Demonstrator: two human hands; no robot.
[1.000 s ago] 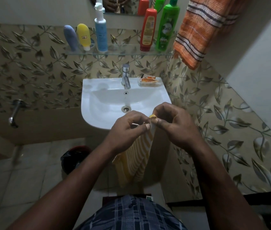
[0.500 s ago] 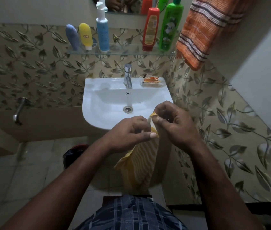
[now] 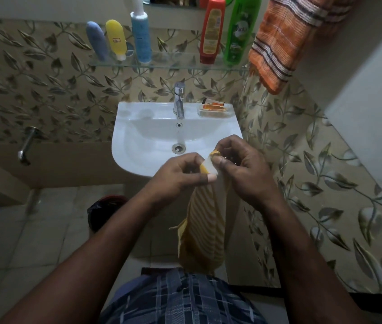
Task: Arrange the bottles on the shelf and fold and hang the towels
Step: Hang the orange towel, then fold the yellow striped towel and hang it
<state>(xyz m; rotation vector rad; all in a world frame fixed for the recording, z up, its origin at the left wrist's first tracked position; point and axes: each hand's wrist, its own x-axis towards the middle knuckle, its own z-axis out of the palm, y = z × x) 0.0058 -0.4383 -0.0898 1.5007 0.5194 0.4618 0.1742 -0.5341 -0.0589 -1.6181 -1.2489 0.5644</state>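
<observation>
Both hands, left (image 3: 180, 176) and right (image 3: 244, 169), pinch the yellow towel's (image 3: 203, 232) top edge.

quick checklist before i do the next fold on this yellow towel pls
1. The left hand pinches the yellow towel at its top edge: ok.
2. The right hand pinches the top edge beside it: ok.
3. Towel hangs below the sink front, out of the basin: ok.
4. Lower corners lined up for a fold: cannot tell, the cloth hangs bunched.
5. Free hanging space beside the orange towel: cannot tell, cut off by the frame.
6. Five bottles standing on the glass shelf: ok.
</observation>
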